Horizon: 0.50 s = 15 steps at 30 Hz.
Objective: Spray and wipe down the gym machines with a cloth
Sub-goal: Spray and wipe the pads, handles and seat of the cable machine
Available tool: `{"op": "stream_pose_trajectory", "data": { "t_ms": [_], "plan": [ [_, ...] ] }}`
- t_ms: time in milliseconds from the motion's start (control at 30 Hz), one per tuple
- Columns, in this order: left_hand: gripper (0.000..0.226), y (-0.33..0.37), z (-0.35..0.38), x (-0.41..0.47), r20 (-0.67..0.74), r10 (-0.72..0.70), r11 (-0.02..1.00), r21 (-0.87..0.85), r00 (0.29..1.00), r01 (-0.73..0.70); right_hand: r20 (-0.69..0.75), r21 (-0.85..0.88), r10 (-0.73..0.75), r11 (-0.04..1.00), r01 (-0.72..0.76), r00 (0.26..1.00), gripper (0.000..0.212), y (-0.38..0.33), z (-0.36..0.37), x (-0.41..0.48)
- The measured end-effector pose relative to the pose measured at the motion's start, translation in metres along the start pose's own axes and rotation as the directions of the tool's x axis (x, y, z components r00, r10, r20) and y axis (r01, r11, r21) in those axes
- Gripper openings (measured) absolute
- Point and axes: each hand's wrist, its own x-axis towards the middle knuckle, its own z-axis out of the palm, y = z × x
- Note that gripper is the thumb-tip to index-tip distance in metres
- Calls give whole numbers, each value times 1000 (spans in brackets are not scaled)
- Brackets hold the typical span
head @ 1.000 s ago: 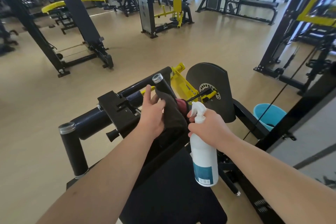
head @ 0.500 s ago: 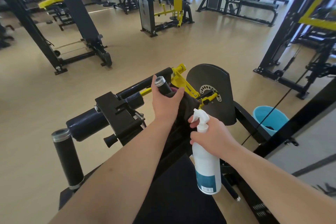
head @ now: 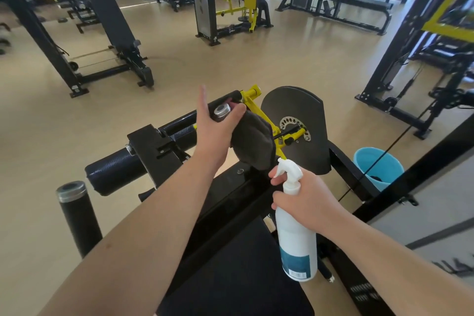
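Observation:
A black and yellow gym machine stands right in front of me. My left hand is wrapped round its upright handle near the silver cap, with a dark grey cloth between palm and handle; the index finger sticks straight up. My right hand grips the neck of a white spray bottle with a blue label, held upright below the cloth, one finger by the trigger. A second silver-capped handle stands at the lower left.
A light blue bucket sits on the floor to the right, behind a thin cable. A black frame post rises at the right. A black adjustable bench and several more machines stand across the tan floor beyond.
My left hand has slid with the cloth up the handle to its silver cap, and the index finger has lifted. The spray bottle has dropped slightly lower and stays upright.

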Motion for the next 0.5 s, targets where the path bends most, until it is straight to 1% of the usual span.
{"op": "stream_pose_trajectory", "data": {
  "t_ms": [67, 100, 167, 233, 267, 333, 367, 400, 467, 500],
  "plan": [
    [106, -6, 3, -2, 19, -70, 997, 44, 997, 69, -17, 11, -16, 1000, 16, 1000, 24, 2, 0, 4],
    [104, -11, 7, -5, 25, -96, 990, 105, 995, 93, -22, 24, -16, 1000, 17, 1000, 23, 4, 1, 5],
    [91, -22, 13, -13, 32, -104, 963, 255, 994, 92, -18, 55, -10, 998, 11, 1000, 23, 5, 1, 7],
    [82, -30, 17, -20, 39, -102, 935, 344, 994, 83, -7, 65, -13, 998, 14, 1000, 22, 6, 0, 8],
    [74, -33, 18, -23, 40, -101, 925, 371, 994, 79, 2, 51, -21, 998, 21, 1000, 21, 6, 1, 8],
    [49, -35, 17, -27, 45, -96, 902, 427, 994, 68, 17, 13, -36, 999, 36, 999, 20, 5, 1, 8],
    [42, -32, 16, -28, 39, -107, 899, 431, 994, 80, 19, 10, -36, 999, 36, 999, 20, 5, 2, 7],
    [40, -28, 14, -28, 26, -131, 902, 419, 991, 108, 21, 14, -31, 999, 30, 999, 21, 5, 2, 6],
    [42, -15, 8, -24, 5, -175, 911, 380, 984, 160, 22, 22, -23, 1000, 22, 999, 22, 4, 3, 4],
    [46, -8, 6, -20, 6, -179, 929, 332, 984, 167, 25, 23, -17, 1000, 16, 1000, 22, 4, 4, 4]
  ]
}}
